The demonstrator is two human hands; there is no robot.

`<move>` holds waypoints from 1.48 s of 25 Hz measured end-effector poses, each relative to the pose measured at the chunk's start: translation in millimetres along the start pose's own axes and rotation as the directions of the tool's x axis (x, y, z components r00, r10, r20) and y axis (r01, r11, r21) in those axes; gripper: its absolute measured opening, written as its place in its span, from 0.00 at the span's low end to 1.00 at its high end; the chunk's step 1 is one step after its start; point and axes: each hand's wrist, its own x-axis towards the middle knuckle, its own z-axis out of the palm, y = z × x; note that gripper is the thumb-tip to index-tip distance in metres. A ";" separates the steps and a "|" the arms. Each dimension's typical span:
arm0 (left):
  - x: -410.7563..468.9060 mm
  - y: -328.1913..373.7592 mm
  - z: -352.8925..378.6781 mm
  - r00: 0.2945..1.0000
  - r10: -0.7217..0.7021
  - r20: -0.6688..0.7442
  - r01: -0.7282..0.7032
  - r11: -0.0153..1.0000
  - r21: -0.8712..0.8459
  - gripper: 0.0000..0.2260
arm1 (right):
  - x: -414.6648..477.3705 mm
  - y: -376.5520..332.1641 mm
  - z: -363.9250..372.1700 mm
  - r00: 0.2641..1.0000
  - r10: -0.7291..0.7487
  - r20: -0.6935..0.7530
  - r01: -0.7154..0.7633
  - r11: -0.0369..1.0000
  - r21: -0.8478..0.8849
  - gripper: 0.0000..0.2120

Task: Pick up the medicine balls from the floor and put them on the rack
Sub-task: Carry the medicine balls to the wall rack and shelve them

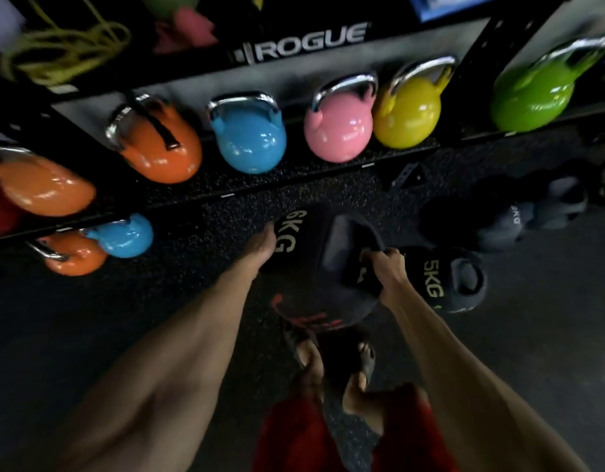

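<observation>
The lift was on: right hand (389,270) curled round the 6KG medicine ball's (314,267) handle, left hand (263,247) lay against its side, fingers too blurred to judge, ball low before the rack (294,175), likely needing a two-handed hoist next

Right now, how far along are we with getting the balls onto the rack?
Done: nothing visible; the rack shelf in view holds kettlebells, no balls. In hand: the 6KG ball, right hand gripping its handle, left hand pressing its side. Left: the 5KG ball and at least one more dark ball on the floor.
</observation>
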 end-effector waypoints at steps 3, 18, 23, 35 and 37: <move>-61.3 38.9 -42.0 0.999 0.043 -0.032 -0.043 0.999 -0.005 0.31 | -54.9 -45.0 1.4 0.998 -0.054 0.027 0.053 0.998 0.035 0.10; -364.7 25.3 -264.0 0.791 0.293 -0.537 -0.528 0.770 -0.358 0.27 | -361.5 -180.1 49.0 0.693 -0.672 0.260 0.636 0.740 0.219 0.16; -468.6 8.4 -355.5 0.626 0.302 -0.719 -0.676 0.671 -0.306 0.23 | -498.1 -216.6 83.0 0.512 -0.802 0.309 0.725 0.596 0.345 0.09; -557.7 -36.6 -620.7 0.350 0.366 -0.862 -0.893 0.409 -0.189 0.21 | -723.2 -261.4 264.3 0.260 -0.917 0.304 0.727 0.393 0.563 0.09; -557.2 -38.3 -655.1 0.307 0.370 -0.877 -0.921 0.350 -0.174 0.20 | -740.5 -266.0 290.7 0.238 -0.929 0.284 0.724 0.364 0.585 0.11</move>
